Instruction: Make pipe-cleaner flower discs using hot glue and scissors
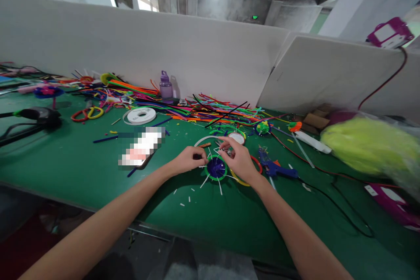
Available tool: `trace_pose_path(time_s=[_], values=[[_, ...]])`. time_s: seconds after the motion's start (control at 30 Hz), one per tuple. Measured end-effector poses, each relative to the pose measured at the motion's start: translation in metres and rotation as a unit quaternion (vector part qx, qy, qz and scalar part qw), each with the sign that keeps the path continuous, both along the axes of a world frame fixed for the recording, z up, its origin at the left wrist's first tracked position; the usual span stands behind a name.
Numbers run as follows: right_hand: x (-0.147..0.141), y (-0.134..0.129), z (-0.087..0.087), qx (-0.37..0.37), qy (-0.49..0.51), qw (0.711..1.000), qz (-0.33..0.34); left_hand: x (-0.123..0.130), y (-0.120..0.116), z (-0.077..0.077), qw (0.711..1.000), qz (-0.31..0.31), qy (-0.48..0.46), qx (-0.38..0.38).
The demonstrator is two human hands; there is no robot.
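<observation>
A round piece [216, 168] with a purple middle and a green rim lies on the green table, thin white strips sticking out around it. At its left edge my left hand [189, 160] has its fingers closed; what they pinch is too small to name. Above its right side my right hand [239, 157] is closed with its fingertips together, beside small metal tips and a white strip I cannot make out clearly. Scissors with red and yellow handles [241, 180] lie partly under my right hand.
A blue glue gun [278, 169] with a black cord lies right of my hands. A phone [141, 148] and a white ribbon spool [141, 116] are at left. Colourful pipe cleaners [210, 111] and a purple bottle [166, 87] line the back. White scraps lie in front.
</observation>
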State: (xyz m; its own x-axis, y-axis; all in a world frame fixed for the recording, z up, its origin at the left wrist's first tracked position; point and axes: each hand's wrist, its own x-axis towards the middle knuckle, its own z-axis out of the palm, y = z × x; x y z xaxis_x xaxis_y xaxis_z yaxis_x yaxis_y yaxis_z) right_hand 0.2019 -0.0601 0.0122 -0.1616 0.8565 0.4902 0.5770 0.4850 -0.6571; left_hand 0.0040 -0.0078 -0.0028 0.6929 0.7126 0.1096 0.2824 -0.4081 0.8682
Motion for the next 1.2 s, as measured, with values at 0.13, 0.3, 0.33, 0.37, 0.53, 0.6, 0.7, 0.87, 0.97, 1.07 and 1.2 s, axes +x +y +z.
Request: trace_pose_path(time_s=[0.13,0.3,0.33,0.37,0.53,0.6,0.7,0.87,0.97,1.07,1.2], values=[[0.0030,0.0017,-0.0008,-0.001,-0.008,1.000,0.000,-0.0006,0.0018,-0.0033,1.000,0.004,0.002,0.006],[0.0061,0.0036,-0.0017,0.001,-0.055,0.998,0.002,-0.0011,0.0012,-0.0038,1.000,0.006,0.003,0.001],[0.0066,0.0038,-0.0016,0.003,-0.067,0.998,0.003,-0.0010,0.0010,-0.0035,1.000,0.006,0.004,0.004],[0.0069,0.0040,-0.0015,0.005,-0.077,0.997,0.005,-0.0009,0.0008,-0.0032,1.000,0.006,0.005,0.006],[0.0069,0.0036,-0.0016,0.016,-0.090,0.996,0.005,-0.0006,0.0004,-0.0020,1.000,0.003,0.005,0.007],[0.0062,0.0033,-0.0021,0.020,-0.086,0.996,0.007,-0.0006,0.0003,-0.0017,1.000,0.003,0.004,0.007],[0.0050,0.0030,-0.0032,0.022,-0.083,0.996,0.013,-0.0004,0.0006,-0.0014,1.000,0.005,0.005,0.005],[0.0047,0.0032,-0.0041,0.017,-0.076,0.997,0.011,-0.0002,0.0010,-0.0007,1.000,0.007,0.010,0.007],[0.0061,0.0032,-0.0022,-0.009,-0.056,0.998,0.002,-0.0002,0.0005,-0.0007,1.000,0.010,0.011,0.011],[0.0080,0.0030,0.0011,-0.042,-0.024,0.999,-0.004,0.0001,0.0001,-0.0010,1.000,0.008,0.006,0.005],[0.0096,0.0033,0.0031,-0.070,0.039,0.997,-0.006,0.0001,0.0004,-0.0019,1.000,0.008,0.005,-0.003]])
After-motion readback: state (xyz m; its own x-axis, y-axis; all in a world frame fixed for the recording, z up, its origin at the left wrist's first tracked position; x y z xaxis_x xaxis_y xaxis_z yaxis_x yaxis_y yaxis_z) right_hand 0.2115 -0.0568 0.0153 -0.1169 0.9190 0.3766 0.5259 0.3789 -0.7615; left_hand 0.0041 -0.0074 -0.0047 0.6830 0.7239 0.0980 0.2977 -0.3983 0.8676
